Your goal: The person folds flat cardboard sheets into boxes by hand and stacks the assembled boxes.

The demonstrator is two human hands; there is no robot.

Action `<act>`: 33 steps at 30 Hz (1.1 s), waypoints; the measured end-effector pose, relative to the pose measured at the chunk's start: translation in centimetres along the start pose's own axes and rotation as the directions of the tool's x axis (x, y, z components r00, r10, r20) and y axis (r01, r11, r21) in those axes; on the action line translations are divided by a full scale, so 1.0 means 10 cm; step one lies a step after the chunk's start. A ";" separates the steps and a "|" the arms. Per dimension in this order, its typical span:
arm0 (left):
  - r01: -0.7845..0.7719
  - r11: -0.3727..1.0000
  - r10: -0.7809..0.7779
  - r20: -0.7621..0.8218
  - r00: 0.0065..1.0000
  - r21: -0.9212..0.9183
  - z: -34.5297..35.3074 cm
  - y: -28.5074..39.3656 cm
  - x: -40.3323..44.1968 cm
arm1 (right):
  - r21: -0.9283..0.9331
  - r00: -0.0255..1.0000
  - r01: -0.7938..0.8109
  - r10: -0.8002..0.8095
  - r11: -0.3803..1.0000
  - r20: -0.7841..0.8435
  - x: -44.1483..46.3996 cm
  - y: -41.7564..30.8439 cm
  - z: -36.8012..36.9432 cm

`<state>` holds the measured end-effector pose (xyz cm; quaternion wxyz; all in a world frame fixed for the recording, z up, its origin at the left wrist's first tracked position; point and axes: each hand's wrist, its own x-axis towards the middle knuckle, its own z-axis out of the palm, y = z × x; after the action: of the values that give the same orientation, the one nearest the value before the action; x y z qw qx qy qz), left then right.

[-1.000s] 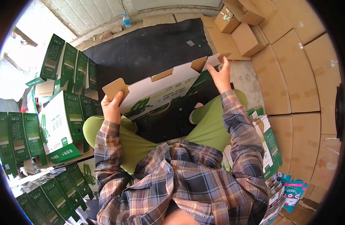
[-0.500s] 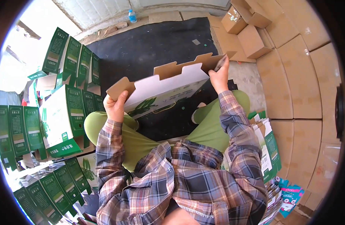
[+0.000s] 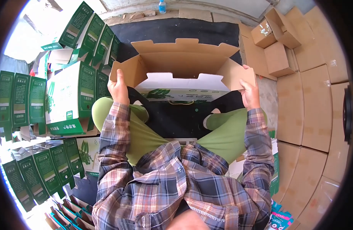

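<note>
A cardboard carton (image 3: 184,85) is held up above my knees, spread into a box shape with its brown inside facing me. Its near panel is white outside, with green vegetable print and a cord handle (image 3: 180,102). The end flaps stick outward, and the notched flaps of the long sides stand free. My left hand (image 3: 119,89) grips the left end flap, thumb on the inner face. At the other end, my right hand (image 3: 249,92) pinches the right flap, thumb on its brown face. Some fingers of both hands are hidden behind the cardboard.
Green and white cartons (image 3: 63,94) stand stacked in rows on my left. Large brown boxes (image 3: 289,107) form a wall on the right, with small open boxes (image 3: 278,57) at the back. A black mat (image 3: 165,30) covers the floor. A blue bottle (image 3: 162,7) stands beyond it.
The carton has opened from a narrow, slanted shape into a wide, level box. My right hand has moved right and lower, and the view has shifted.
</note>
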<state>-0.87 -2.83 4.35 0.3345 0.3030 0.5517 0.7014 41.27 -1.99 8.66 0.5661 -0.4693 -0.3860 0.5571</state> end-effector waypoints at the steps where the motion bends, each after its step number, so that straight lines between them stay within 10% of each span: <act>1: -0.004 0.999 0.005 -0.017 1.000 0.048 -0.02 -0.03 0.05 | 0.019 0.998 -0.049 0.049 0.999 0.030 0.00 0.05 -0.05; 4: -0.077 0.934 0.084 -0.004 0.996 0.349 -0.08 -0.02 0.09 | -0.022 0.986 -0.168 0.168 0.986 -0.022 0.00 0.24 -0.10; 7: -0.362 0.546 0.322 0.210 0.923 0.756 -0.01 0.08 0.07 | -0.010 0.983 -0.178 0.179 0.984 0.044 -0.05 0.21 -0.11; 9: -0.303 -0.213 0.288 0.356 0.889 0.929 0.20 0.30 -0.04 | -0.020 0.982 -0.184 0.184 0.983 0.043 -0.10 0.17 -0.10; 10: -0.350 -0.242 0.277 0.410 0.869 0.905 0.24 0.26 -0.01 | -0.029 0.979 -0.196 0.198 0.980 0.055 -0.12 0.16 -0.10; 19: -0.803 0.091 0.316 0.748 0.584 0.589 0.53 0.29 -0.01 | -0.031 0.977 -0.206 0.207 0.978 0.045 -0.21 0.16 -0.14; 23: -0.759 0.433 -0.040 0.851 0.523 0.487 0.35 0.19 0.01 | -0.038 0.981 -0.194 0.195 0.980 0.019 -0.19 0.18 -0.14; 29: -0.743 0.425 -0.147 0.849 0.508 0.518 0.28 0.16 -0.03 | -0.129 0.988 -0.155 0.154 0.979 -0.020 -0.17 0.22 -0.10; 33: -0.775 0.384 -0.158 0.862 0.481 0.502 0.29 0.15 -0.02 | -0.376 0.911 0.040 0.121 0.926 0.394 -0.16 0.23 -0.03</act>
<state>1.37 -1.59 6.43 0.1754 0.8246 0.5189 0.1415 40.80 -3.73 6.54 0.3598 -0.4497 -0.5855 0.5705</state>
